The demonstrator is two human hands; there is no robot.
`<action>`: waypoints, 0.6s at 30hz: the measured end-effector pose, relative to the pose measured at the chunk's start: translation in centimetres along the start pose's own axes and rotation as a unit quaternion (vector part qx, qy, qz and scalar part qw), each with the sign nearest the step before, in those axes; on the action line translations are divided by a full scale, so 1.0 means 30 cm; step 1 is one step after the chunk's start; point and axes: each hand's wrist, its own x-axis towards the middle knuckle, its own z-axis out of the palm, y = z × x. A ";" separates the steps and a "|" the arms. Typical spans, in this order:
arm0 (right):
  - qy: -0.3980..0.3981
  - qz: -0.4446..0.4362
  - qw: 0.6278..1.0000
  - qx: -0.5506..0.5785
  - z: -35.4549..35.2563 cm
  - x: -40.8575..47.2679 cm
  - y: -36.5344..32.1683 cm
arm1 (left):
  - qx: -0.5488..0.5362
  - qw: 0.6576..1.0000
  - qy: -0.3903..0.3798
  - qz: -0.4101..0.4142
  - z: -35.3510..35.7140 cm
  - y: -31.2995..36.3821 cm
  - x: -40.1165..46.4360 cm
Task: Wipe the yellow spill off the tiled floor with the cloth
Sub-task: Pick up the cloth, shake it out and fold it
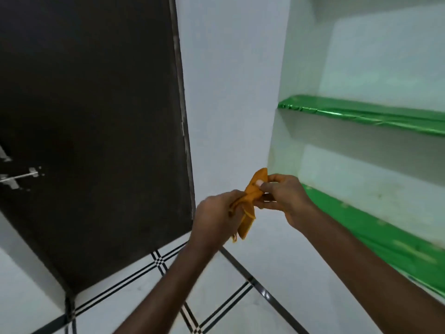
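Cloth (250,201) held near-upright between left hand (214,215) and right hand (284,198).

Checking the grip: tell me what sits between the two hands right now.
In the head view, only the orange cloth spans the gap, with the left hand gripping its lower part and the right hand pinching its upper end.

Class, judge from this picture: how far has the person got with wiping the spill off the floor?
Done: the orange cloth is picked up. In hand: both the left hand and the right hand grip it in mid-air, apparently folding or bunching it, beside the green shelf. Left: all the wiping. The cloth is well above the tiled floor, and no yellow spill shows in this view.
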 end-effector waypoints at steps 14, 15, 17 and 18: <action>-0.160 -0.157 0.965 -0.139 -0.317 -0.417 -0.475 | -0.257 0.927 -0.238 -0.133 -0.353 0.461 0.099; -0.168 -0.166 0.962 -0.140 -0.328 -0.437 -0.490 | -0.292 0.910 -0.266 -0.126 -0.362 0.474 0.091; -0.168 -0.179 0.958 -0.151 -0.351 -0.468 -0.515 | -0.335 0.892 -0.276 -0.129 -0.377 0.510 0.075; -0.160 -0.185 0.956 -0.160 -0.360 -0.477 -0.524 | -0.339 0.894 -0.262 -0.133 -0.381 0.520 0.072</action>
